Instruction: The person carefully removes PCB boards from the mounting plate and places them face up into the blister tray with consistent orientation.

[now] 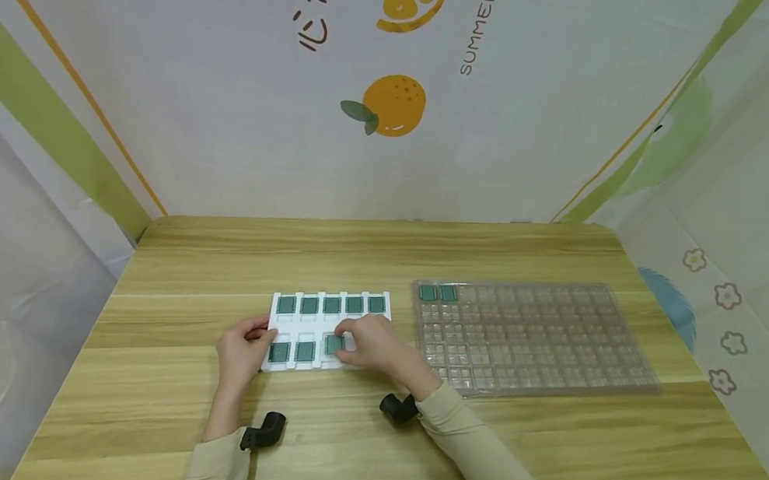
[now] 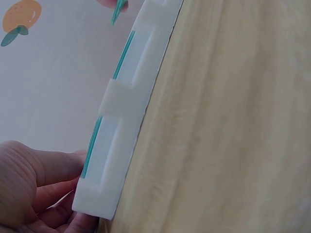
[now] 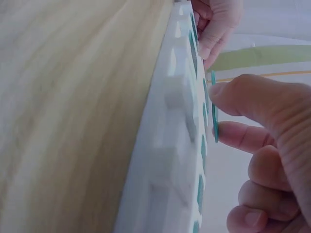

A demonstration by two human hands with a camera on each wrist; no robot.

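A white tray (image 1: 312, 328) holds several small square green circuit boards (image 1: 331, 305) in two rows of recesses. My left hand (image 1: 243, 354) grips its left end, thumb on top and fingers beneath, as the left wrist view (image 2: 46, 187) also has it. My right hand (image 1: 377, 342) is over the tray's front row. Between thumb and fingertip it pinches one green circuit board (image 3: 215, 109) by its edges. In the right wrist view this thin board stands slightly apart from the tray's face.
Right of the white tray lies a large clear plastic tray (image 1: 542, 333) with many small compartments. Two green boards (image 1: 448, 293) sit in its back left corner. Black wrist mounts (image 1: 264, 431) stick out from both sleeves. A printed curtain (image 1: 260, 128) hangs behind the wooden table (image 1: 338, 464).
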